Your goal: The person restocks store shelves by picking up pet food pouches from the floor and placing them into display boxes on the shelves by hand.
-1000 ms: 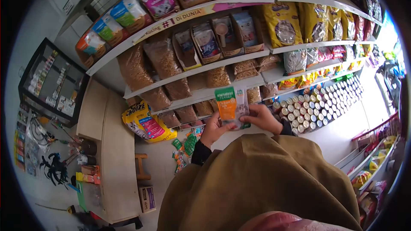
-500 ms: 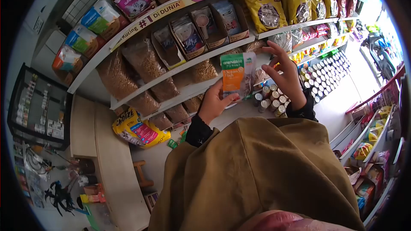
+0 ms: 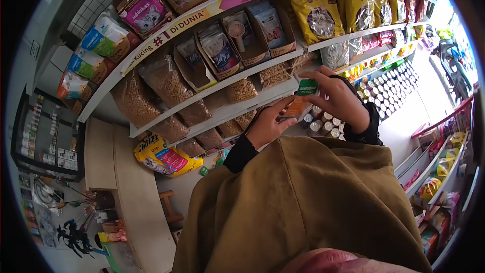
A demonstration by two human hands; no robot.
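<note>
A green and orange pet food pouch (image 3: 299,106) marked with a green top band is held in front of my chest, tilted and partly covered by fingers. Its lower end is gripped by my left hand (image 3: 269,125), thumb on the front. My right hand (image 3: 339,100) closes on the upper end, fingertips at the green band and thumb near the middle. Just beyond the hands, a shelf holds clear bags of brown kibble (image 3: 241,90). Above those bags, pouches (image 3: 221,50) stand in open cardboard boxes.
Large yellow bags (image 3: 318,15) line the upper right shelf. Several cans (image 3: 326,124) stand low behind my hands. A yellow Choize bag (image 3: 166,159) leans near the counter (image 3: 134,187) at left. Another stocked rack (image 3: 429,187) runs along the right side.
My right hand has come in from the side and taken hold of the pouch's top. The pouch has shifted right and tilted, and my left hand moved slightly right with it.
</note>
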